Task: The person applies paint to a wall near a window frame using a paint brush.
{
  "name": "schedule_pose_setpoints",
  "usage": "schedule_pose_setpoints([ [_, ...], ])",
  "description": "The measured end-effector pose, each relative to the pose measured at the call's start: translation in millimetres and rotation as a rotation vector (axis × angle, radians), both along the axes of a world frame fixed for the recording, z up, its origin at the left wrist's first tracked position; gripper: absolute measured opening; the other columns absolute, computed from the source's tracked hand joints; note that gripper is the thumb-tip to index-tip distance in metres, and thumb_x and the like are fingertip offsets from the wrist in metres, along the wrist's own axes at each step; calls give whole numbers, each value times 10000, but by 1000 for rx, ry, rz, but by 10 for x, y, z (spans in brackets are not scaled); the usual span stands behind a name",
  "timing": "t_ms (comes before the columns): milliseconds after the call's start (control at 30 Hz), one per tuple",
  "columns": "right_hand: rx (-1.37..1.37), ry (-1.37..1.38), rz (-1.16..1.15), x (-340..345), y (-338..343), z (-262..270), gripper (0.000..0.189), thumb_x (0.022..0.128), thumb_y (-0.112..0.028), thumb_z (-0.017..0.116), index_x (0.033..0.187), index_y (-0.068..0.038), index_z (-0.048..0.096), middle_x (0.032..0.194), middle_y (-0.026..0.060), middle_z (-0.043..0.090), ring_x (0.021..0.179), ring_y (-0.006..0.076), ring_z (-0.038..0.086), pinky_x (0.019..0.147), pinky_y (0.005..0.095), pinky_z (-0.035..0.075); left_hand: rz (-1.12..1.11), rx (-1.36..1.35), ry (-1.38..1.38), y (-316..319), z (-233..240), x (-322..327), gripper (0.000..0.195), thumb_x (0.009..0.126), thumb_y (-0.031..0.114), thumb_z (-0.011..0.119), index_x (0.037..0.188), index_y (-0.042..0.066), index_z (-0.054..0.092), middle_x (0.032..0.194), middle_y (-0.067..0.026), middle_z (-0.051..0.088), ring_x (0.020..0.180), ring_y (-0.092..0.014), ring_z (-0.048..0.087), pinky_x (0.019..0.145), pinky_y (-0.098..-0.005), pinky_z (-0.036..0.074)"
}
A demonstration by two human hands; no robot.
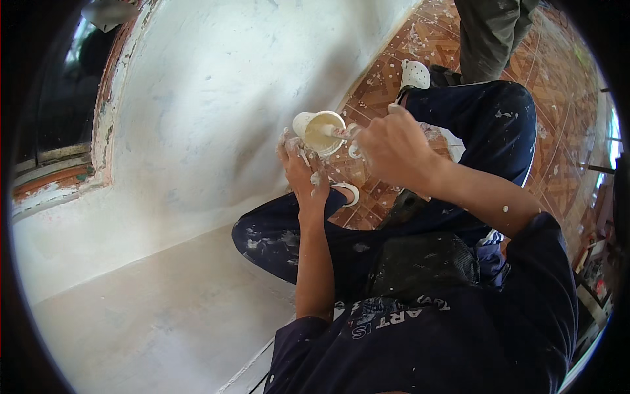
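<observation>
My left hand, smeared with white paste, grips a small white plastic tub from below and the side. The tub is tilted, its open mouth facing right, and a cream-white coating shows inside. In my right hand is a slim stick-like tool, coated with white and marked with red. Its far end reaches into the tub's mouth; the exact kind of tool is unclear. My right fist hides the near part of the handle.
A white plastered wall stands at the left, with a worn window frame. Another person's trouser leg is at the top right. White spots dot the brown patterned floor. My bent legs surround the work area.
</observation>
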State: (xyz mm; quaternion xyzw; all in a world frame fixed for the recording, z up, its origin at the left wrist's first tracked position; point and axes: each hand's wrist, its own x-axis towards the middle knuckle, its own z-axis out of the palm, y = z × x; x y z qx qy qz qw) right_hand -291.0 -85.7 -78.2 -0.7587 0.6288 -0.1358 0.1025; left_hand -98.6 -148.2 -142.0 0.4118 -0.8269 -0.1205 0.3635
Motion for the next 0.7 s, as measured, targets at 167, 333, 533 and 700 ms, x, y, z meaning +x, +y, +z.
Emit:
schedule_pose_setpoints([
  [167,108,201,114,223,-94,56,130,754,-210,573,781,-100,636,731,69,640,706,209,637,698,361,420,-22,39,-41,20,-42,11,268,860,112,406,1055,-66,449,1219,-275,409,1146,-434,368,942,-470,318],
  [333,281,67,78,201,-216,-72,159,711,-198,582,802,-80,638,770,111,651,722,233,647,678,363,445,-56,70,-39,67,-66,-20,278,858,111,392,1065,-70,434,1206,-302,389,1144,-451,370,915,-456,351],
  [533,294,-343,-94,-51,-207,-404,206,696,-128,533,827,-18,647,671,145,607,702,361,603,744,434,455,-50,198,68,99,-87,-40,353,824,61,419,1151,-72,413,1166,-281,402,1063,-413,440,885,-417,374],
  [700,266,-482,15,-290,-65,-582,302,776,-207,535,985,-5,618,932,175,604,868,327,577,805,392,436,16,316,30,108,-85,11,373,823,30,418,1185,-62,404,1147,-235,440,1006,-370,485,875,-372,386],
])
